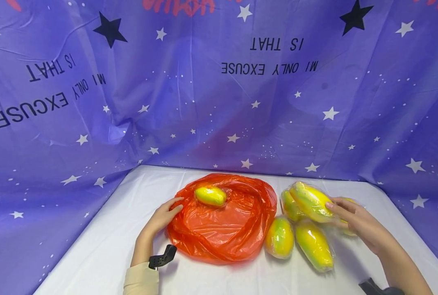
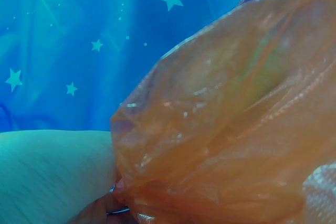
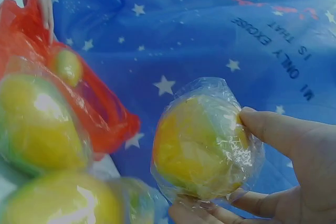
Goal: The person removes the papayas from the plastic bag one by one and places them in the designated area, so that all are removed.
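An orange-red plastic bag lies open on the white table, with one yellow-green fruit wrapped in film inside it. My left hand grips the bag's left rim; in the left wrist view the bag fills the frame and its film bunches at my fingers. At the right, my right hand grips a wrapped fruit at the top of a small heap. The right wrist view shows that fruit lifted, between my thumb and fingers.
More wrapped fruits lie beside the bag: one against its right edge, one nearer me, one under the held fruit. A purple starred cloth walls the back and both sides. A black wrist mount sits on my left forearm.
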A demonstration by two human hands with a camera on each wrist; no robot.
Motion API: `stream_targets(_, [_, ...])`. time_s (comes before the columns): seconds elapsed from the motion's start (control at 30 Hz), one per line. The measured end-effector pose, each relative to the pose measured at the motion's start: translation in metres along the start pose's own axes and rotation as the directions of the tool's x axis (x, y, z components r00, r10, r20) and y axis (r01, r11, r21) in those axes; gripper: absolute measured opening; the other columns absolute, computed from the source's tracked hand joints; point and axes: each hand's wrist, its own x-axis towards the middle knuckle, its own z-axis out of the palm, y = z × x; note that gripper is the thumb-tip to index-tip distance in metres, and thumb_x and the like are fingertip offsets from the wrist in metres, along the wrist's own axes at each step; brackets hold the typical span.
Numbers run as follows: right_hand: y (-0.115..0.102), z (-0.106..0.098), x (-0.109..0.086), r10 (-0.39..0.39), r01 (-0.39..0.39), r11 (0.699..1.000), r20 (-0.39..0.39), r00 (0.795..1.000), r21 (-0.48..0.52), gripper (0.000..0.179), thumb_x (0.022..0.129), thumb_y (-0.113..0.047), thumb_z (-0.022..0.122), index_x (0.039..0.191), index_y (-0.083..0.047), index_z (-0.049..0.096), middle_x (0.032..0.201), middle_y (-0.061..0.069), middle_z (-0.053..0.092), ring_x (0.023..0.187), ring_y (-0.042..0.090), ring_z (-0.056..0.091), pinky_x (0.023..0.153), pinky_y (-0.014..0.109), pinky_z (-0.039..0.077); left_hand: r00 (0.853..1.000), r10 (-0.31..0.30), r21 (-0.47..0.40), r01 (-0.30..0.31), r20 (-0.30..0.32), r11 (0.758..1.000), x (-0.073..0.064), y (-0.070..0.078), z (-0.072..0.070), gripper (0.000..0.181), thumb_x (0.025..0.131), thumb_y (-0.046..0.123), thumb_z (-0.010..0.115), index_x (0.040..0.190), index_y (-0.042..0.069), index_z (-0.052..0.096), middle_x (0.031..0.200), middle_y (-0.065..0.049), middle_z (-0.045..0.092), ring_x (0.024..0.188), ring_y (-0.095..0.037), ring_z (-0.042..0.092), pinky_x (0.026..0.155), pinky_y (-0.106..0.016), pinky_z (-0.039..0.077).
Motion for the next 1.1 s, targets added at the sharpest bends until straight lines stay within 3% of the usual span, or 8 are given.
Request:
stream_targets(0.17, [0.011,-0.009,-0.012,0.003,-0.003,0.999,0.011,1.000,0.032,0.062,0.104,-0.030,0.042,0.142,0.016,0.023,0.139,0.027,0.036,0.100,0.000,0.058,0.082,0.024,0.052,1.000,0.000,-0.003,0.000,-0.002,1.000,0.001,0.000,0.000,0.043,0.100,0.022,0.052,0.139,0.005,0.050,0.143,-0.023,0.044,0.135,-0.045,0.032,0.108,-0.062,0.024])
stream_targets(0.37, [0.024,-0.016,-0.026,0.018,-0.018,0.995,0.004,1.000,0.098,0.059,0.105,-0.027,0.040,0.142,0.016,0.023,0.127,0.004,0.050,0.101,0.017,0.065,0.084,0.024,0.052,1.000,0.010,-0.010,-0.010,-0.005,1.000,0.002,-0.001,0.000,0.044,0.099,0.022,0.053,0.139,0.004,0.050,0.143,-0.024,0.044,0.134,-0.045,0.033,0.107,-0.063,0.025])
stream_targets(0.57, [0.038,-0.018,-0.036,0.060,-0.062,0.989,0.016,0.998,0.136,0.064,0.106,-0.028,0.036,0.144,0.018,0.014,0.134,0.012,0.048,0.104,0.018,0.065,0.084,0.021,0.051,1.000,-0.001,0.000,0.001,-0.002,1.000,0.001,0.000,0.000,0.043,0.100,0.022,0.053,0.139,0.005,0.050,0.143,-0.023,0.044,0.135,-0.044,0.033,0.108,-0.062,0.024])
stream_targets(0.7, [0.047,-0.018,-0.041,0.090,-0.096,0.980,0.041,0.995,0.172,0.066,0.107,-0.030,0.034,0.144,0.018,0.009,0.129,0.003,0.053,0.105,0.014,0.064,0.084,0.021,0.050,1.000,-0.001,0.010,0.001,-0.003,1.000,0.000,0.001,0.000,0.042,0.100,0.022,0.052,0.139,0.005,0.051,0.143,-0.023,0.044,0.135,-0.044,0.033,0.108,-0.062,0.024])
stream_targets(0.8, [0.050,-0.018,-0.044,0.140,-0.147,0.973,0.055,0.989,0.175,0.070,0.106,-0.034,0.033,0.145,0.018,0.007,0.133,0.015,0.051,0.106,0.013,0.063,0.087,0.024,0.051,1.000,0.004,0.008,-0.004,-0.003,1.000,0.000,0.000,0.000,0.042,0.100,0.021,0.052,0.138,0.004,0.051,0.142,-0.023,0.045,0.135,-0.044,0.033,0.108,-0.062,0.024])
stream_targets(0.9, [0.052,-0.016,-0.046,0.210,-0.216,0.965,0.059,0.976,0.146,0.076,0.105,-0.041,0.033,0.144,0.018,0.007,0.144,0.034,0.030,0.109,0.014,0.061,0.092,0.032,0.050,1.000,0.007,0.005,-0.007,-0.003,1.000,0.000,0.000,0.000,0.042,0.100,0.021,0.052,0.139,0.004,0.051,0.142,-0.023,0.045,0.135,-0.044,0.033,0.108,-0.062,0.024])
stream_targets(0.97, [0.054,-0.017,-0.048,0.244,-0.249,0.961,0.058,0.968,0.122,0.078,0.105,-0.044,0.033,0.143,0.019,0.007,0.147,0.038,0.018,0.113,0.017,0.058,0.095,0.040,0.049,1.000,0.007,0.002,-0.007,-0.003,1.000,-0.001,0.000,0.000,0.042,0.100,0.020,0.052,0.139,0.004,0.051,0.142,-0.023,0.045,0.134,-0.044,0.033,0.108,-0.062,0.024])
stream_targets(1.1, [0.060,-0.018,-0.052,0.291,-0.294,0.953,0.053,0.955,0.076,0.076,0.104,-0.046,0.031,0.140,0.020,0.018,0.145,0.041,0.017,0.121,0.035,0.053,0.098,0.053,0.043,1.000,0.005,0.005,-0.005,-0.002,1.000,-0.001,0.001,0.000,0.042,0.100,0.020,0.052,0.139,0.004,0.051,0.142,-0.023,0.045,0.134,-0.045,0.034,0.107,-0.062,0.025])
